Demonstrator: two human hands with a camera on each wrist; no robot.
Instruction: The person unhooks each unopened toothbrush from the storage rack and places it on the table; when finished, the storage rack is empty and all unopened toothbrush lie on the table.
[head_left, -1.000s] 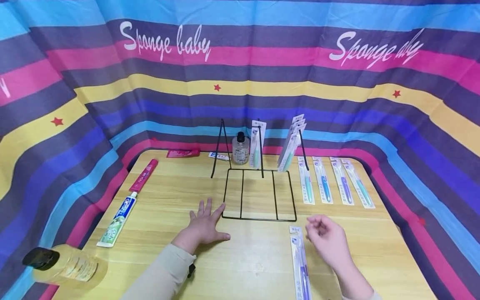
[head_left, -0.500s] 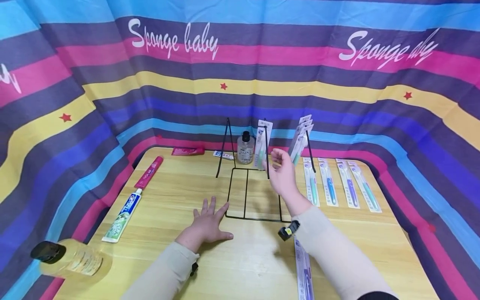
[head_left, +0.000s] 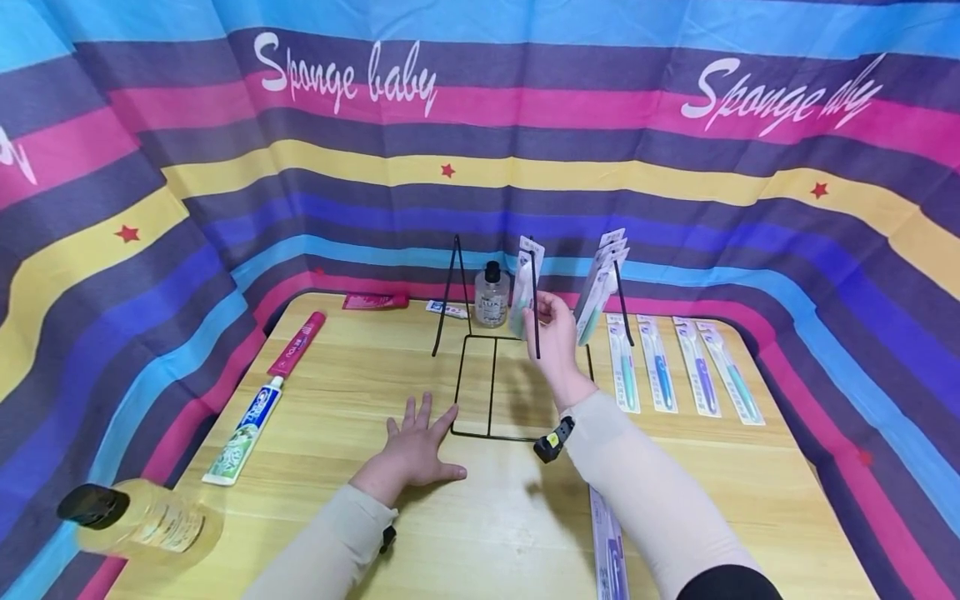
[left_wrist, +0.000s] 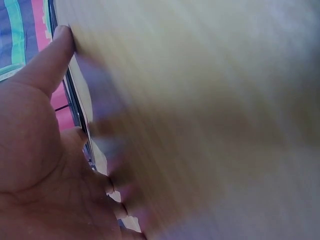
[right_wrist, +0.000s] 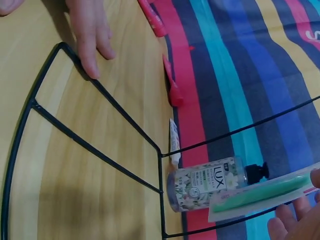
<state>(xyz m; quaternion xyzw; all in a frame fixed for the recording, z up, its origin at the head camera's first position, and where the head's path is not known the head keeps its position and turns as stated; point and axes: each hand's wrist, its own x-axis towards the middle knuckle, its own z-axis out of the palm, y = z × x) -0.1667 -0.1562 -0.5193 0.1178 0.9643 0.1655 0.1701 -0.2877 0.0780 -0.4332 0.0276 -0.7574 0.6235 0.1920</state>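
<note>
My right hand reaches over the black wire rack to its middle hook. Its fingertips pinch a packaged toothbrush with a green handle, which hangs there upright and slightly turned. The right wrist view shows the fingers around one end of this toothbrush pack, partly cut off by the frame edge. My left hand lies palm down on the wooden table, fingers spread. Its index fingertip touches the rack's left front corner. Several more packaged toothbrushes hang from the right hook.
A LUX bottle stands behind the rack. Several toothbrush packs lie in a row on the right; a purple one lies in front, partly under the right forearm. Toothpaste, a pink tube and a large amber bottle line the left.
My right hand has moved from beside the front purple toothbrush pack up to the middle hook and taken hold of the hanging toothbrush pack, turning it slightly. The left hand has stayed put.
</note>
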